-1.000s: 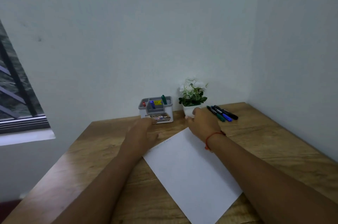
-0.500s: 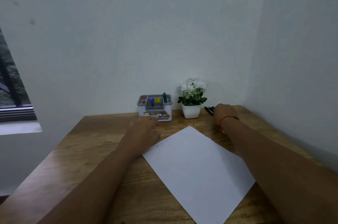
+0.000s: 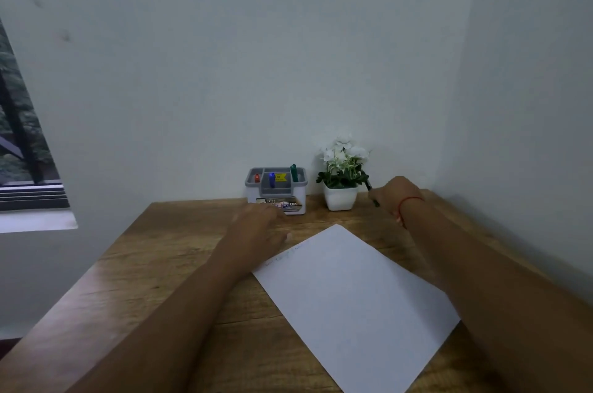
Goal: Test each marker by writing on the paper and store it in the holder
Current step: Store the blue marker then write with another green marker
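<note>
Right grip [image 3: 396, 196]: closed round a dark marker [image 3: 372, 193], raised beside the white flower pot [image 3: 340, 198]. Left grip [image 3: 260, 229]: fingers loose and apart, resting on the table [image 3: 154, 264] at the paper's [image 3: 356, 299] upper left edge, nothing held. Holder [image 3: 277, 196]: at the wall, containing red [image 3: 257, 178], blue [image 3: 271, 180] and green [image 3: 293, 172] markers upright in separate compartments

We look forward and down from head height onto the table [image 3: 167, 251], facing the near corner walls.
</note>
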`<move>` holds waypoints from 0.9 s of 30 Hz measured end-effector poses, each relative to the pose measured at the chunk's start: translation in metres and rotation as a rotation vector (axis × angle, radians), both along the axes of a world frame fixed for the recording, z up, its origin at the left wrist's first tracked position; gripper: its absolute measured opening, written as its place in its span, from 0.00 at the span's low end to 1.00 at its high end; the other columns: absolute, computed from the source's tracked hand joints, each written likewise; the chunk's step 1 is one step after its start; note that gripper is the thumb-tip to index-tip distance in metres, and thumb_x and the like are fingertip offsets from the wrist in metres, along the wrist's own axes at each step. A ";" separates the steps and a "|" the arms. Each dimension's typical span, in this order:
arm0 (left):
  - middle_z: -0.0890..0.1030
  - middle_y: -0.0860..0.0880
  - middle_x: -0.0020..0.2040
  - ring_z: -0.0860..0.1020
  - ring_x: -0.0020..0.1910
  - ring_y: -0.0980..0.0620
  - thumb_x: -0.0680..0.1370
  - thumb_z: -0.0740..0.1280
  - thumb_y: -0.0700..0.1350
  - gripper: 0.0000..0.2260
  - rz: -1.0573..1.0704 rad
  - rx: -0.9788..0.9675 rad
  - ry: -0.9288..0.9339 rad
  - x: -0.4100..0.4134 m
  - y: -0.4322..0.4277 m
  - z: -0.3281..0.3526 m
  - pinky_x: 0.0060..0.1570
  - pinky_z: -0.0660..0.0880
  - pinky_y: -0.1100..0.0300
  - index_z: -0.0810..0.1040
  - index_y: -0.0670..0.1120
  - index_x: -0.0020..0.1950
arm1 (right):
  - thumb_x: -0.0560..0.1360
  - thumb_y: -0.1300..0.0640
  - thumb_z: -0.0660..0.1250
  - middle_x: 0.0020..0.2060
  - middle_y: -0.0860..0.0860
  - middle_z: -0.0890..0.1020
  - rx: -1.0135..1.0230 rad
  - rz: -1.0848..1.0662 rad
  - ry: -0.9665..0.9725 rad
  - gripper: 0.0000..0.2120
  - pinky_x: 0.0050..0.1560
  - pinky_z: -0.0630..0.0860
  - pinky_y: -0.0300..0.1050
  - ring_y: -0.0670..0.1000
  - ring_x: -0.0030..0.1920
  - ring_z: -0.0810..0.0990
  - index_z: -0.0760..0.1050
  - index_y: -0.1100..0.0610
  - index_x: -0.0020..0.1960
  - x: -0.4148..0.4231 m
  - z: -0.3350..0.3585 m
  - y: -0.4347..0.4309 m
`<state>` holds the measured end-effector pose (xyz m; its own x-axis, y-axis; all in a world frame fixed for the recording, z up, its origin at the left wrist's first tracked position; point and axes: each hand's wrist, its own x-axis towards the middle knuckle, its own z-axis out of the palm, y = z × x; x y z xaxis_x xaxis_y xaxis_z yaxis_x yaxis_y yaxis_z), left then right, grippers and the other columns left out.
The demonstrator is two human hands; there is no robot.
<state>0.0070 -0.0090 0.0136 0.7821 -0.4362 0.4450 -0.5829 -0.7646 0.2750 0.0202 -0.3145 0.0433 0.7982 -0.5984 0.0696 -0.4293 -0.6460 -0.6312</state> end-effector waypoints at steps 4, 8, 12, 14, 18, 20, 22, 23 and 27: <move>0.77 0.51 0.65 0.73 0.63 0.51 0.76 0.68 0.55 0.20 0.004 -0.081 -0.004 -0.001 -0.002 0.001 0.65 0.69 0.51 0.75 0.51 0.66 | 0.72 0.56 0.71 0.31 0.57 0.77 0.534 0.102 -0.315 0.11 0.32 0.66 0.47 0.53 0.28 0.71 0.76 0.62 0.36 -0.013 0.022 0.013; 0.79 0.53 0.61 0.74 0.60 0.53 0.76 0.68 0.56 0.18 -0.024 -0.203 -0.044 -0.003 -0.002 0.000 0.60 0.72 0.51 0.76 0.53 0.65 | 0.75 0.58 0.72 0.31 0.55 0.82 0.823 0.317 -0.460 0.07 0.23 0.70 0.36 0.48 0.28 0.77 0.78 0.60 0.41 -0.036 0.032 0.041; 0.77 0.61 0.55 0.73 0.52 0.63 0.76 0.67 0.57 0.17 -0.092 -0.328 -0.035 -0.009 -0.005 0.000 0.48 0.69 0.70 0.76 0.54 0.62 | 0.77 0.64 0.70 0.37 0.57 0.86 1.057 0.562 -0.356 0.04 0.28 0.79 0.36 0.48 0.36 0.87 0.78 0.60 0.44 -0.056 0.022 0.075; 0.76 0.63 0.53 0.73 0.50 0.68 0.76 0.66 0.57 0.16 -0.129 -0.367 -0.008 -0.012 -0.007 0.002 0.46 0.67 0.72 0.75 0.54 0.62 | 0.77 0.65 0.71 0.38 0.56 0.86 1.111 0.668 -0.307 0.07 0.31 0.80 0.36 0.48 0.39 0.87 0.77 0.57 0.42 -0.061 0.014 0.088; 0.80 0.59 0.54 0.76 0.52 0.67 0.77 0.65 0.55 0.15 -0.185 -0.415 0.040 -0.014 -0.010 0.001 0.47 0.72 0.69 0.76 0.51 0.61 | 0.75 0.62 0.75 0.40 0.54 0.85 1.047 0.750 -0.203 0.06 0.33 0.79 0.36 0.46 0.39 0.85 0.81 0.53 0.43 -0.067 0.004 0.103; 0.81 0.58 0.52 0.76 0.50 0.66 0.78 0.65 0.53 0.13 -0.204 -0.398 0.038 -0.014 -0.011 0.000 0.45 0.72 0.70 0.78 0.51 0.60 | 0.74 0.61 0.75 0.41 0.54 0.85 1.069 0.746 -0.207 0.05 0.34 0.79 0.36 0.46 0.40 0.85 0.81 0.53 0.44 -0.068 -0.001 0.105; 0.81 0.57 0.50 0.77 0.47 0.64 0.79 0.64 0.50 0.10 -0.221 -0.388 0.033 -0.013 -0.012 -0.001 0.44 0.72 0.69 0.79 0.51 0.58 | 0.73 0.58 0.76 0.44 0.55 0.86 1.098 0.749 -0.208 0.02 0.37 0.81 0.37 0.47 0.42 0.86 0.84 0.53 0.44 -0.069 -0.004 0.104; 0.81 0.57 0.48 0.76 0.46 0.63 0.79 0.65 0.49 0.09 -0.225 -0.389 0.032 -0.012 -0.012 -0.002 0.43 0.72 0.70 0.79 0.51 0.58 | 0.72 0.53 0.77 0.46 0.56 0.87 1.115 0.748 -0.207 0.05 0.39 0.81 0.38 0.48 0.43 0.87 0.85 0.53 0.45 -0.070 -0.004 0.103; 0.79 0.57 0.47 0.76 0.45 0.62 0.80 0.64 0.47 0.07 -0.220 -0.364 0.073 -0.011 -0.012 -0.004 0.43 0.72 0.68 0.78 0.52 0.57 | 0.71 0.39 0.71 0.50 0.56 0.88 1.092 0.732 -0.206 0.20 0.41 0.82 0.40 0.49 0.45 0.87 0.85 0.54 0.51 -0.069 -0.007 0.099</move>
